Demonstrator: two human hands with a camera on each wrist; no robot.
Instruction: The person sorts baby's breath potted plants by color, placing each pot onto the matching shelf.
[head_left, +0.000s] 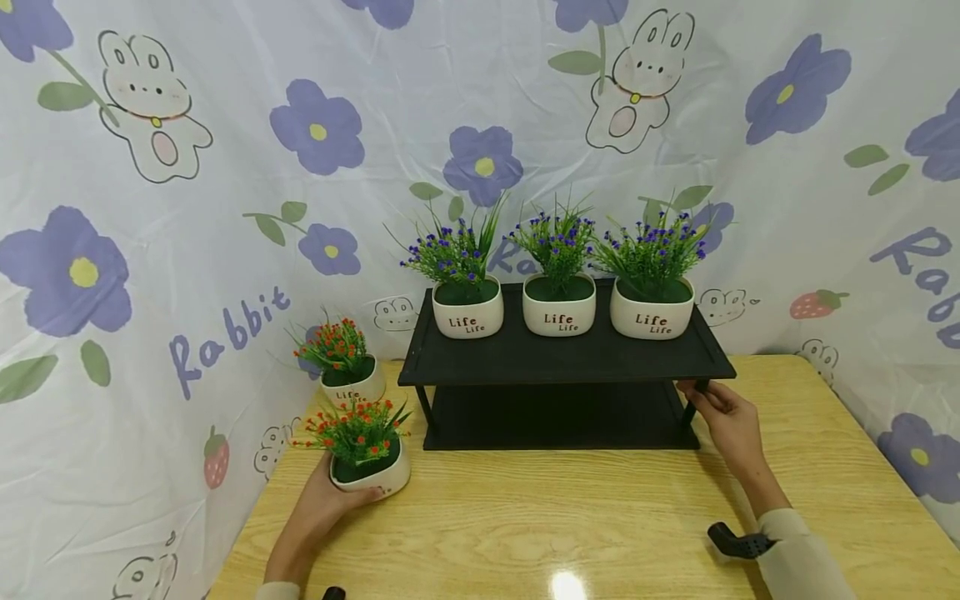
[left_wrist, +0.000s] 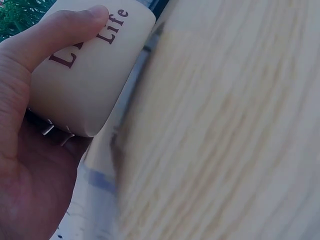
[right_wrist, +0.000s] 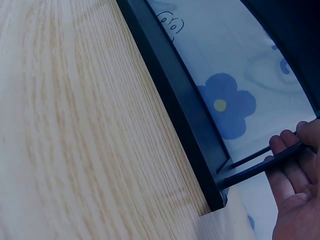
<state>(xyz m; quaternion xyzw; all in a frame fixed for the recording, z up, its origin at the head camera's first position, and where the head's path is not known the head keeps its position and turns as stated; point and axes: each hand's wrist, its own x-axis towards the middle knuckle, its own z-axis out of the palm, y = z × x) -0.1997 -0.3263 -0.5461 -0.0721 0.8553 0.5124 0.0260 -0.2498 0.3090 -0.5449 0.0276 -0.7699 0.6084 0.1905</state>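
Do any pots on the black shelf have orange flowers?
No, all three pots standing on the shelf have purple flowers.

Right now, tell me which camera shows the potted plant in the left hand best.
The head view: it shows the potted plant in the left hand, red-orange flowers and white pot together. The left wrist view shows the pot's lettering closer but only a corner of greenery; the right wrist view shows none of it.
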